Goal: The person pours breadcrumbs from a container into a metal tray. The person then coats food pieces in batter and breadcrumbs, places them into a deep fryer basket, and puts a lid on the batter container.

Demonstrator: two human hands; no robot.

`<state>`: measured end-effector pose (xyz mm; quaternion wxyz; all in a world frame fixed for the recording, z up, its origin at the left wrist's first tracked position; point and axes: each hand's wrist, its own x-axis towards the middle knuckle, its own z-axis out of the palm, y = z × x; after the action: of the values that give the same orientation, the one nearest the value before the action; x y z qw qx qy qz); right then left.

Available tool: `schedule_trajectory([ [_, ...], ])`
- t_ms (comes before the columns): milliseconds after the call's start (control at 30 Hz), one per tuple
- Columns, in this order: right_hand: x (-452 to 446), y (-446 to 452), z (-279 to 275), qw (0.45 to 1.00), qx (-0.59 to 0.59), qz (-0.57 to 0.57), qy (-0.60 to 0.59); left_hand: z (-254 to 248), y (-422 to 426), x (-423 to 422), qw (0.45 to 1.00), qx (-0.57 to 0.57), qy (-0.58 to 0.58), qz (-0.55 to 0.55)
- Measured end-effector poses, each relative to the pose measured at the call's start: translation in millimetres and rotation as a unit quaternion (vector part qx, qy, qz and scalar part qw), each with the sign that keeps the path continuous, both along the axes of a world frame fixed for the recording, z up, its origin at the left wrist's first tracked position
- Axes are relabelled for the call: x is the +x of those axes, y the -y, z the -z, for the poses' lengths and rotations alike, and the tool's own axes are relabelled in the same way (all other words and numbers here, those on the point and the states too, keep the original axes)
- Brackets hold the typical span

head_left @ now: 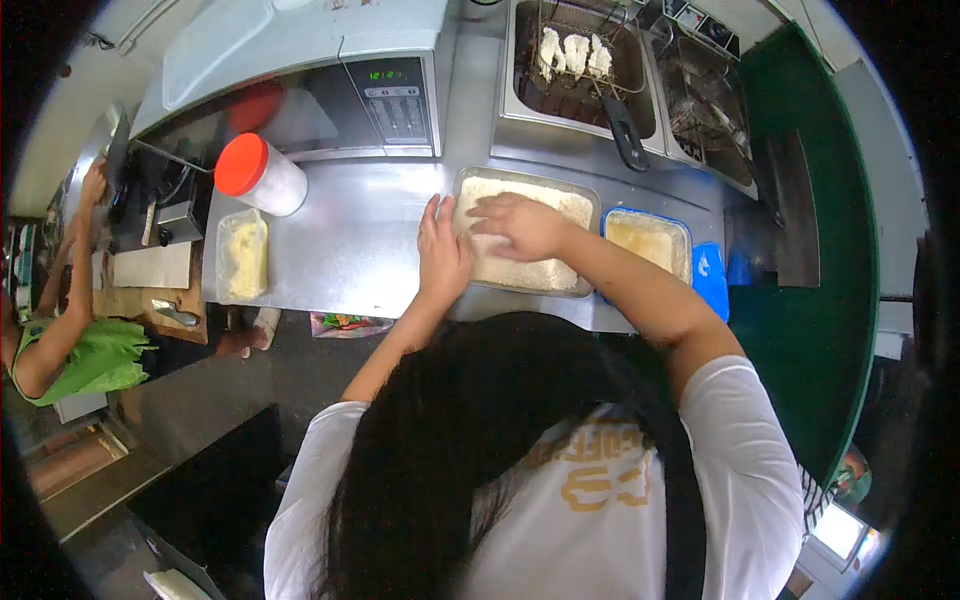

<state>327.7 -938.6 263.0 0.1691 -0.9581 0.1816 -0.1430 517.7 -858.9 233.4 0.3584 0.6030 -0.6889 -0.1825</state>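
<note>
A metal tray (585, 200) of pale crumbs lies on the steel counter. My right hand (518, 227) is over the crumbs with its fingers spread towards the left side; nothing shows in its grasp. Against the tray's left edge rests my left hand (443, 250), its fingers apart and holding nothing. Just right of the tray stands a blue-rimmed container (642, 240) of yellowish liquid or batter, with a blue lid or cloth (710, 282) beside it.
Behind the tray is a fryer (570, 120) with a basket of white-coated pieces (576, 55). A microwave (395, 100), red-lidded jar (275, 185) and tub of yellow food (243, 258) stand left. A person in green (85, 360) is at far left.
</note>
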Motion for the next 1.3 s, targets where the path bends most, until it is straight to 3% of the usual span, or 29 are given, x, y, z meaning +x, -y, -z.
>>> schedule_trajectory([
  [67,1.8,-2.5,10.2,0.996,-0.064,-0.056,0.025,-1.2,0.2,0.6,1.0,0.013,-0.013,0.003],
  [267,2.7,-1.5,36.4,0.998,-0.022,0.028,-0.061,0.7,-1.5,1.5,1.0,0.004,-0.011,0.004],
  [467,6.1,0.3,36.4,0.965,0.083,0.248,-0.012,-3.3,-1.1,0.6,1.0,-0.006,-0.007,0.012],
  [567,1.3,-4.6,25.7,0.947,0.106,0.304,-0.014,2.1,-0.4,-0.2,1.0,-0.018,-0.014,0.011],
  [667,2.3,-9.8,39.7,0.966,-0.083,0.234,0.074,2.6,-0.1,-0.8,1.0,-0.014,-0.019,0.01],
  [767,4.3,-24.7,38.9,0.969,-0.098,0.223,0.048,1.1,-0.7,-1.0,1.0,-0.011,-0.017,0.013],
  [900,2.5,-13.8,46.0,0.972,-0.034,0.224,-0.059,-1.1,-0.6,-0.5,1.0,-0.009,-0.009,0.017],
  [1000,-2.0,-3.3,49.1,0.961,0.028,0.275,-0.015,-1.3,-0.8,-0.4,1.0,-0.006,-0.008,0.016],
  [1200,4.9,-15.3,-24.0,0.872,0.181,0.446,-0.086,0.2,0.0,-0.9,1.0,-0.009,-0.001,0.013],
  [1300,-4.0,-18.6,-10.2,0.869,0.227,0.439,0.005,1.0,0.7,-1.0,1.0,-0.013,-0.001,0.017],
])
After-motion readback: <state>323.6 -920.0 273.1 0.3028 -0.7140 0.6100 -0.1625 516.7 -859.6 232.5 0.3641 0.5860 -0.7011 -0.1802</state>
